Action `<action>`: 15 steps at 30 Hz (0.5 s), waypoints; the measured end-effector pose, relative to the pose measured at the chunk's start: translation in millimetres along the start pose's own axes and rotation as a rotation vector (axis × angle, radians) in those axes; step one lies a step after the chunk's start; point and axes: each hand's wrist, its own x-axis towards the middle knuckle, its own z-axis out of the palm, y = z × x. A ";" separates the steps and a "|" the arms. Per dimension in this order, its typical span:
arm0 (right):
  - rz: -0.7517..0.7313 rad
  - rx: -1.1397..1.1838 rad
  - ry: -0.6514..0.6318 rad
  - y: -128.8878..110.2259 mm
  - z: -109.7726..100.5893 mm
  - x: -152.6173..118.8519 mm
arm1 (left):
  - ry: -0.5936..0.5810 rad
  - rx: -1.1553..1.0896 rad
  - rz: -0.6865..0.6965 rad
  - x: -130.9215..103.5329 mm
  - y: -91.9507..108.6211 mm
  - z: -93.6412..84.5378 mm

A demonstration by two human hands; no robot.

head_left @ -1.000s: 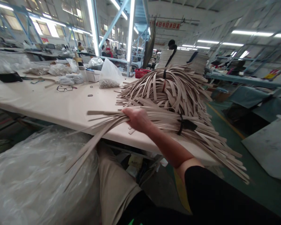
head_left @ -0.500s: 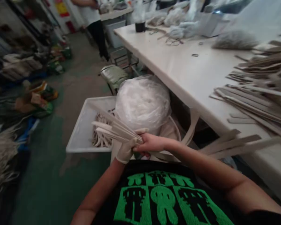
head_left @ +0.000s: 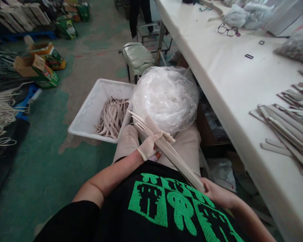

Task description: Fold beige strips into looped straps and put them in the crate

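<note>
left hand (head_left: 150, 146) and right hand (head_left: 213, 191) clasp strips (head_left: 178, 160), lower center; a tangle (head_left: 113, 117) sits in the bin (head_left: 82, 117), left, an apparently unworked pile (head_left: 289, 126) on the table (head_left: 217, 77), right.

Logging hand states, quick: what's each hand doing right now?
Left hand: gloved, closed around a bundle of beige strips.
Right hand: bare, closed on the same beige strips, farther along.
</note>
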 end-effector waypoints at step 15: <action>-0.421 0.492 -0.310 -84.0 8.8 111.6 | -0.217 0.354 -0.079 -3.8 1.0 1.1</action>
